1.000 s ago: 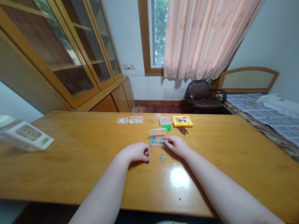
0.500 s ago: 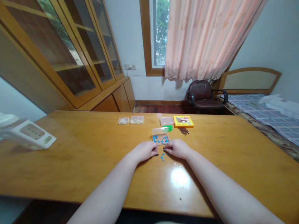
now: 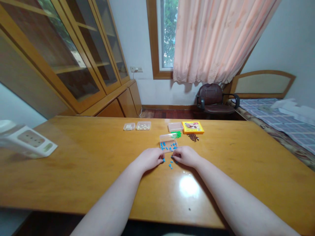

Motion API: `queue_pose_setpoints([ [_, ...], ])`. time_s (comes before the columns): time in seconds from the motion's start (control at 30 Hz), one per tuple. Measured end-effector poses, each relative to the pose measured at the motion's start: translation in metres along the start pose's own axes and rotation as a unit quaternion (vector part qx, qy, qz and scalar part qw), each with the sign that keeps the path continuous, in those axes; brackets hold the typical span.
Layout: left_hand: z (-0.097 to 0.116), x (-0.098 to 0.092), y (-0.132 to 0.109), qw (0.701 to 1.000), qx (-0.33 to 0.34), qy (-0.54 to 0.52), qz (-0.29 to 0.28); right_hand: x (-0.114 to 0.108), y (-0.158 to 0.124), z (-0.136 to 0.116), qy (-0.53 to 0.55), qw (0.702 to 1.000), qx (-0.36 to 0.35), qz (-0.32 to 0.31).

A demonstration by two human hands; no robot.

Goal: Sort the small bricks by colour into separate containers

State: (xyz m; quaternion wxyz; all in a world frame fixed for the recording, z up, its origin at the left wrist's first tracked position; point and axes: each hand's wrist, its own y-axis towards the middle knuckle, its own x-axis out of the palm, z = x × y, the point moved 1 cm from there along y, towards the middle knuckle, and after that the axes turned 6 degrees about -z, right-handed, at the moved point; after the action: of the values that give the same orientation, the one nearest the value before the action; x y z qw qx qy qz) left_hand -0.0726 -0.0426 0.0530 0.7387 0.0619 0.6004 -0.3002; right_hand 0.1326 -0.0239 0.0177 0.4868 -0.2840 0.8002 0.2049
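Note:
My left hand (image 3: 153, 158) is closed in a pinch at a small blue piece (image 3: 163, 160), just in front of a clear plastic box. My right hand (image 3: 185, 155) faces it with thumb and fingers drawn together low over the table; what lies between its fingertips is too small to make out. Several loose blue pieces (image 3: 170, 165) lie on the wood between and below the hands. The clear box (image 3: 168, 146) has its lid raised at the back and holds more blue pieces, scattered inside.
Behind the box are a pile of green pieces (image 3: 178, 134), brown pieces (image 3: 193, 137), another clear box (image 3: 175, 127) and a yellow box (image 3: 193, 127). Two clear containers with pale pieces (image 3: 143, 126) stand farther left. A white plastic container (image 3: 31, 141) is at the table's left.
A blue piece now shows at my left fingertips, where only a dark fingertip showed before. My right hand has barely moved. The view has shifted slightly.

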Motion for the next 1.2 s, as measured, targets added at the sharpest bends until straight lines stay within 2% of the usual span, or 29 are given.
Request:
queue_pose_setpoints([
  [0.1,0.001,0.002,0.001,1.000,0.003,0.001,0.004,-0.001,0.000,0.001,0.012,0.999,0.012,0.042],
  [0.2,0.001,0.005,0.002,1.000,0.007,-0.005,0.009,-0.002,0.002,0.004,0.016,0.993,0.055,0.102],
  [0.27,0.002,0.006,0.002,1.000,0.009,-0.006,0.010,-0.002,0.002,0.007,0.024,0.989,0.082,0.118],
  [0.4,0.004,0.005,0.002,1.000,0.011,0.001,0.012,-0.002,0.002,0.008,0.043,0.992,0.067,0.094],
  [0.6,0.005,0.005,0.000,1.000,0.021,0.014,0.015,-0.004,-0.001,0.007,0.047,0.999,0.005,0.015],
  [0.77,0.006,0.006,0.001,0.999,0.026,0.014,0.016,-0.006,-0.002,0.010,0.043,0.999,0.014,-0.020],
  [0.9,0.005,0.006,0.002,0.999,0.027,0.015,0.022,-0.004,-0.002,0.011,0.038,0.999,0.014,-0.023],
  [1.07,0.004,0.006,0.003,0.998,0.036,0.016,0.046,-0.004,-0.001,0.011,0.002,1.000,0.010,-0.014],
  [1.2,0.001,0.006,0.007,0.992,0.042,0.001,0.117,-0.005,0.000,0.008,-0.034,0.999,0.004,-0.029],
])
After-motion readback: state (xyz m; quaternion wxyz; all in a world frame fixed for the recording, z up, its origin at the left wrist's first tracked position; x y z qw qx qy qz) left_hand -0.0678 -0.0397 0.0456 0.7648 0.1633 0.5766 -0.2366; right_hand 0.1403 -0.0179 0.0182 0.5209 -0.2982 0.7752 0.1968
